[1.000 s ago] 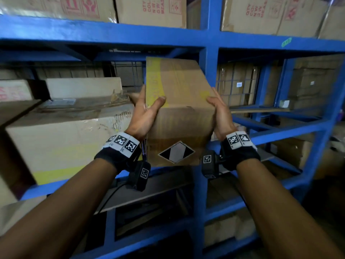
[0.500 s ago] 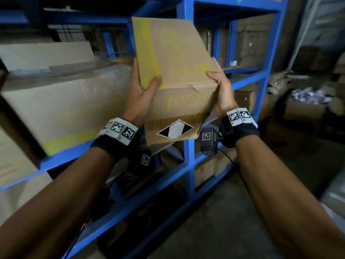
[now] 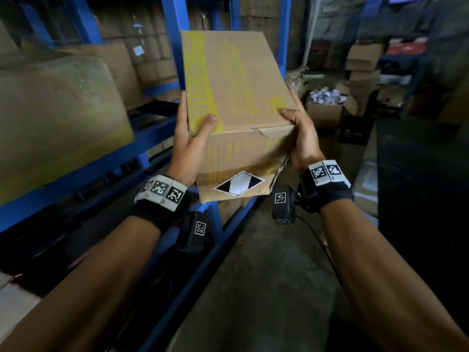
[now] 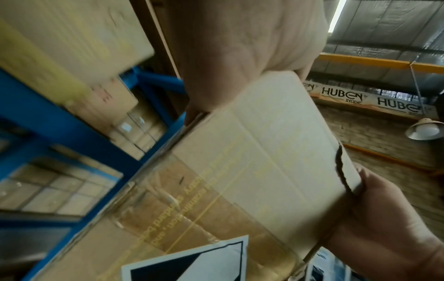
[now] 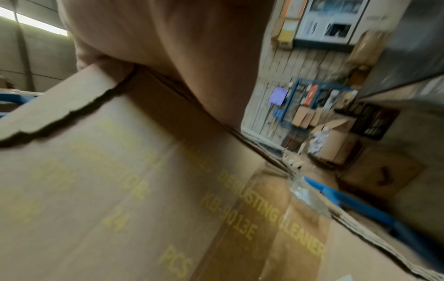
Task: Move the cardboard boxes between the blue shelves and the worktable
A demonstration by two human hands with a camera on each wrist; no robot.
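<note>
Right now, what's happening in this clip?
A person is carrying one cardboard box with both hands, clear of the blue shelves on their left. The left hand grips the box's left side with the thumb on top; the right hand grips the right side. The box has yellow print, a black-and-white diamond label and a torn top edge. No worktable is in view.

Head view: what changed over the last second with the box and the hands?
The tan cardboard box with yellow print has come out of the blue metal shelf bay and swung rightward, toward the aisle; the shelves have slid to the left of the view. Unchanged: the left hand and right hand keep the same two-sided grip, thumbs on top, black-and-white diamond label facing the camera.
</note>
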